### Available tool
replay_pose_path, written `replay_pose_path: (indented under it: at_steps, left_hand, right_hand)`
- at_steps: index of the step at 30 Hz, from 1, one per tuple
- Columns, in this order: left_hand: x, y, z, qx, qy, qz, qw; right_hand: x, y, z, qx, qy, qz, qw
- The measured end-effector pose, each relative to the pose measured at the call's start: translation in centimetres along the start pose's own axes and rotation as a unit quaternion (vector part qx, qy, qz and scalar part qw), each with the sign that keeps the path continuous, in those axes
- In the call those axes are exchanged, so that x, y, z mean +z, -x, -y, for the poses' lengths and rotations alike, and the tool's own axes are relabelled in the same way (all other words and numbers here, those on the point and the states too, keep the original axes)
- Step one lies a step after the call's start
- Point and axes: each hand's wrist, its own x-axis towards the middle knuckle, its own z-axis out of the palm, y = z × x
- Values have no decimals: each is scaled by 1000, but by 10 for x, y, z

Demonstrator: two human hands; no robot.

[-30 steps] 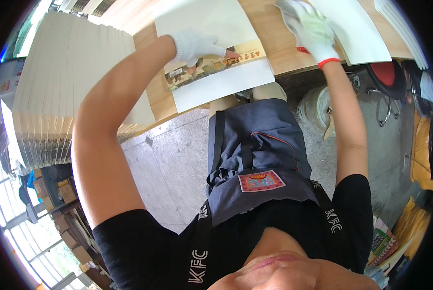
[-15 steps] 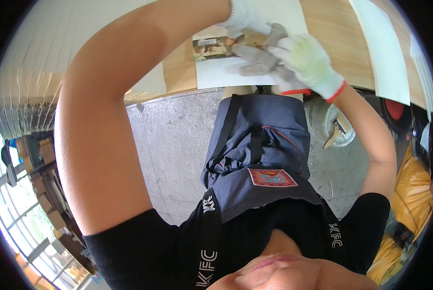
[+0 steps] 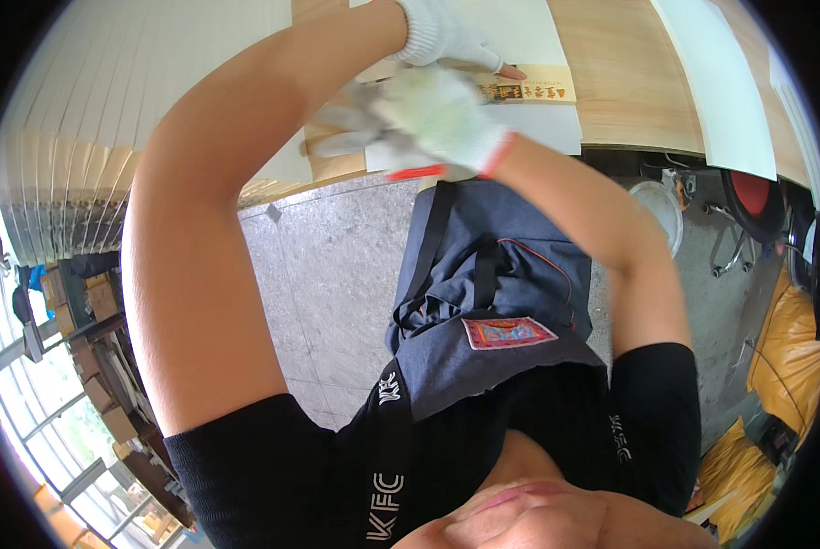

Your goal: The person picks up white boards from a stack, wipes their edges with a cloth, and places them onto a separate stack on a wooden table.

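Observation:
My left hand [image 3: 439,33], in a white glove, lies on a white sheet with a cream printed strip [image 3: 531,90] on the wooden table [image 3: 630,73]. Its fingertips touch the strip. My right hand [image 3: 419,117], in a white glove with a red cuff, is blurred and hangs just below the left hand at the table's near edge. Its fingers are spread and nothing is in it. My dark blue apron [image 3: 492,293] shows below.
A tall stack of white sheets [image 3: 108,137] fills the left. Another white sheet [image 3: 714,82] lies on the table at right. On the grey floor [image 3: 337,274] stand a white bucket [image 3: 659,209], a red stool [image 3: 754,196] and yellow bags [image 3: 787,320].
My right hand has swept from the far right of the table leftward, ending under my left hand. My left hand has stayed on the printed strip.

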Motion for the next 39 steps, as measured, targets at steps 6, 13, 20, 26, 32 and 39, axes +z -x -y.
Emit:
replay_pose_path:
  at_steps: [6,13,20,26,32,39]
  left_hand:
    - [14,-20,36,312,-78,39,946]
    - [21,-31,35,85,-43,84,992]
    - [-7,-3,-4,2,-160,130,978]
    - [-23,8,-44,-59,-175,213,959]
    - [30,21,-55,-119,-263,35,957]
    - [159,98,-107,-115,621,-399,665]
  right_hand:
    - [-31,149,-140,-35,68,-119,990]
    - [10,19,-35,-42,-2,-23,999]
    - [-5,12,-19,-40,-1,20,999]
    - [-24,176,-164,15,68,-103,992]
    - [-62,179,-176,163,99,-88,978]
    - [-46,136,-126,71,-20,3,997]
